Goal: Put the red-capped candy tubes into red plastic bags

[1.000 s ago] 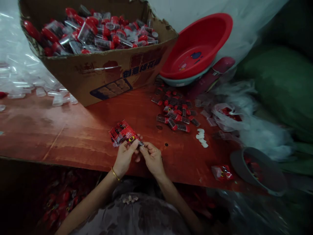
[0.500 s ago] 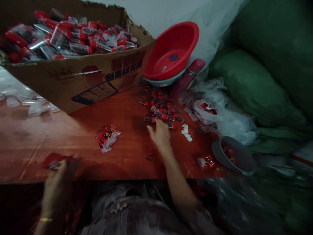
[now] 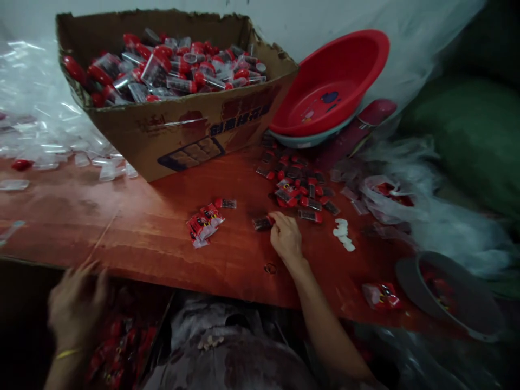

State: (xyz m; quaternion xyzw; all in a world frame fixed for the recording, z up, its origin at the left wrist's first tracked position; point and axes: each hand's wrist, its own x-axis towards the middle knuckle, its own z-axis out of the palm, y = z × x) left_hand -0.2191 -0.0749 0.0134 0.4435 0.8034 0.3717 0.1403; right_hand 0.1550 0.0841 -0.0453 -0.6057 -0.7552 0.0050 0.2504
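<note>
My right hand (image 3: 286, 237) is closed on the red cap end of a small clear tube (image 3: 262, 223) with dark contents, low over the table. Beyond it lies a pile of similar red-capped tubes (image 3: 311, 203). Left of that hand is a small stack of red printed packets (image 3: 204, 223), with a single tube (image 3: 226, 203) lying at its upper right. My left hand (image 3: 77, 306), blurred by motion, is at the table's front edge. Its fingers are spread and I see nothing in them. Red packets (image 3: 122, 346) lie below the edge beside it.
A cardboard box (image 3: 179, 130) full of red-capped tubes stands at the back. Clear plastic cups (image 3: 108, 170) spread left of it. A red basin (image 3: 312, 103), a flask (image 3: 371, 116), white pieces (image 3: 343, 235), plastic bags (image 3: 430, 200) and a grey bowl (image 3: 418, 281) occupy the right.
My left hand has let go of a red packet and moved down to the table edge. My right hand has drawn a tube away from the pile. A tube now lies beside the packets. The view has shifted left.
</note>
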